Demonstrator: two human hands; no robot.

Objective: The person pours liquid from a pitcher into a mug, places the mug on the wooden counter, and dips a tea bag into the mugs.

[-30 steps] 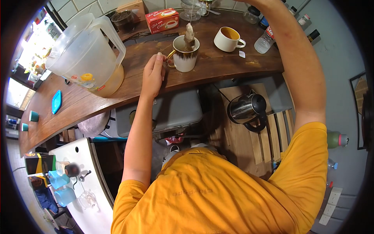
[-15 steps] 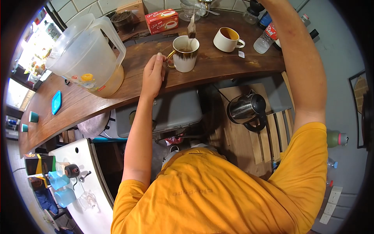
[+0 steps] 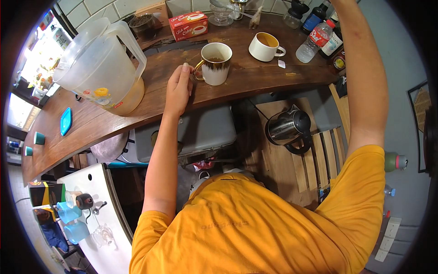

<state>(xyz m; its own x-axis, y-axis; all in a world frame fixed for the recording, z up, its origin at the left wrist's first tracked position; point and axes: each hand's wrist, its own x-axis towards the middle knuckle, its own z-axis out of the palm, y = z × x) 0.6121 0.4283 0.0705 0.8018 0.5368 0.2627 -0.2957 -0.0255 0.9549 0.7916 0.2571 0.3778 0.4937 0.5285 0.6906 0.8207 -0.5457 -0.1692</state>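
My left hand (image 3: 179, 86) is closed at the gold handle of a white mug (image 3: 215, 75) with a dark brushed band, which stands upright on the wooden counter (image 3: 269, 75). Some liquid shows inside the mug. A wet tea bag (image 3: 256, 19) hangs in the air behind and to the right of it, near the back of the counter. My right arm reaches up past the top edge, so the hand itself is out of sight. A second white mug (image 3: 262, 52) with a yellow-brown inside stands to the right, a small paper tag (image 3: 281, 64) beside it.
A large plastic pitcher (image 3: 98, 73) stands at the left. Behind the mugs are a red tea box (image 3: 189, 26) and a glass dripper (image 3: 221, 13). Several bottles, including a red-labelled one (image 3: 315, 42), stand at the right. A steel kettle (image 3: 285, 126) sits lower down on a wooden surface.
The tea bag has moved from above the mug to the right and back. My right arm has shifted slightly right. My left hand stays at the mug's handle.
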